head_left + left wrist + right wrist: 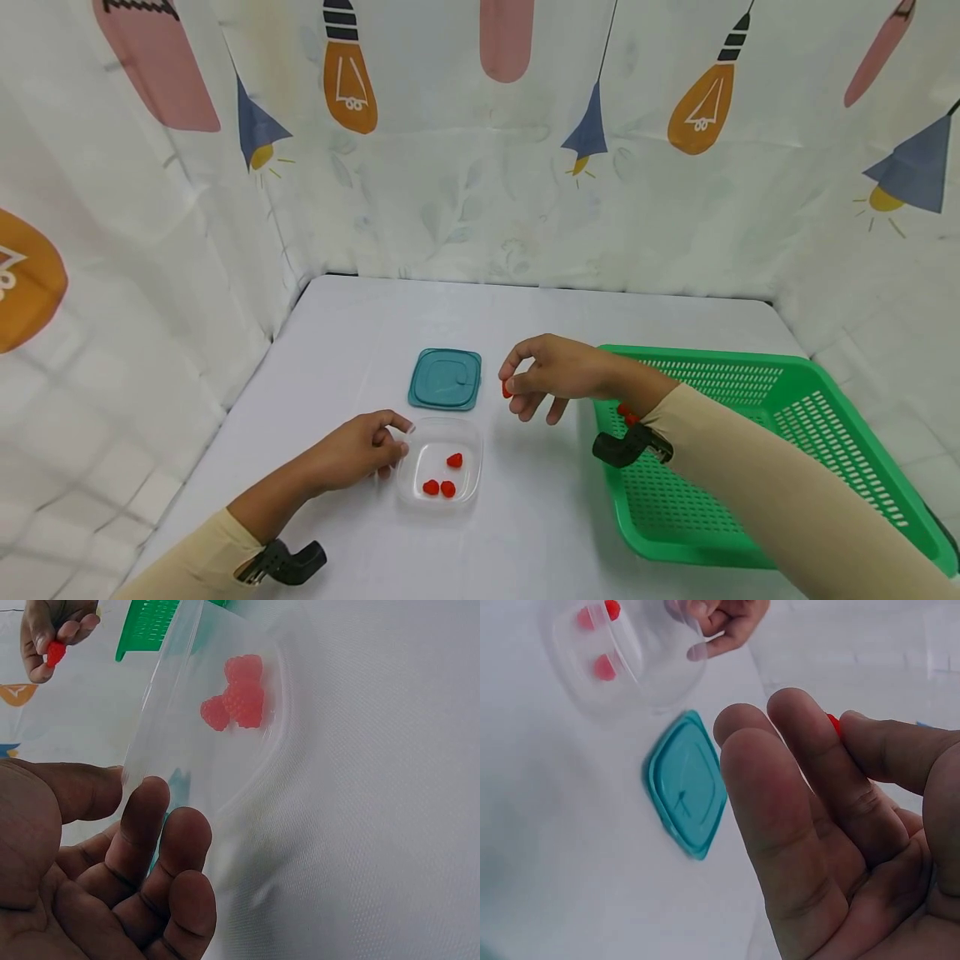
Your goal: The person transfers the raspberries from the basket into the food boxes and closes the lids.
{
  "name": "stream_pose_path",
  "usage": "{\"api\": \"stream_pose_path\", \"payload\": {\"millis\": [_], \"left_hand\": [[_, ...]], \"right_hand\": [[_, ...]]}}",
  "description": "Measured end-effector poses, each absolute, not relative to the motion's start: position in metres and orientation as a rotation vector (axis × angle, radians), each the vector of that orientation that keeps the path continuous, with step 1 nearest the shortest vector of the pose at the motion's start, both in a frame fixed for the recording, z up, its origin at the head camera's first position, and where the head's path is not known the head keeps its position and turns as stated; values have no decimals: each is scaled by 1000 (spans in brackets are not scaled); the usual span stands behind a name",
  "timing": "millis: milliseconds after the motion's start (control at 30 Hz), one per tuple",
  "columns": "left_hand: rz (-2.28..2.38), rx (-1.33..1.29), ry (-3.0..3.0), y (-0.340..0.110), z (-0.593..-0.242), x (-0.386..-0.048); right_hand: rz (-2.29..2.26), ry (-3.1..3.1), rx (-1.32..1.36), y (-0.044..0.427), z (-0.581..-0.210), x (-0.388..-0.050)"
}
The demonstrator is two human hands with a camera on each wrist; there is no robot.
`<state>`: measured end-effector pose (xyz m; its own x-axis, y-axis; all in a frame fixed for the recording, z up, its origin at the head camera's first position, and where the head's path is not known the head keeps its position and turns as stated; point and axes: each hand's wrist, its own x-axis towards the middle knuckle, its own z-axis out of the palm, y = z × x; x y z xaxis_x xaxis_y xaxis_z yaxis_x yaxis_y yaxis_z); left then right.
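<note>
Nearest the wearer, at the lower left, a beige left sleeve (191,562) carries a black wrist mount (296,562) and ends in the left hand (356,450), whose grip is narrow, thumb and forefinger pinching the left rim of a clear plastic container (427,450) while the other fingers bend loosely outside its wall. The container stands upright on the white tabletop (547,525), and three red raspberries (454,460) lie on its floor: two side by side toward the wearer, one a little farther off. To the right sits a large green perforated basket (697,552), crossed from above by the right sleeve (795,500); a few more red pieces (631,419) show inside it near its left wall, partly hidden by the arm, so their number cannot be told. Beyond the container, the right hand (558,367) hangs above the tabletop between basket and lid, its grip closed at the fingertips on a single raspberry (507,388), with the remaining fingers apart and pointing down. The square teal lid (446,379) lies flat just past the container's far side. Farthest away, a white curtain (450,208) rises behind the tabletop, printed with orange bulbs (350,87) and blue lamps (588,125).
</note>
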<state>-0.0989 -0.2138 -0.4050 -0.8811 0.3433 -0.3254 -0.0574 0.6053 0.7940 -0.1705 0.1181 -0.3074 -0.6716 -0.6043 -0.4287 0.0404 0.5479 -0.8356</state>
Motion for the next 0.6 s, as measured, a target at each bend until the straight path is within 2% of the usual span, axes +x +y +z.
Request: {"api": "stream_pose_path", "payload": {"millis": [600], "left_hand": [[1212, 216, 2374, -214, -407, -99]], "right_hand": [[-1063, 2048, -483, 78, -319, -159]]}}
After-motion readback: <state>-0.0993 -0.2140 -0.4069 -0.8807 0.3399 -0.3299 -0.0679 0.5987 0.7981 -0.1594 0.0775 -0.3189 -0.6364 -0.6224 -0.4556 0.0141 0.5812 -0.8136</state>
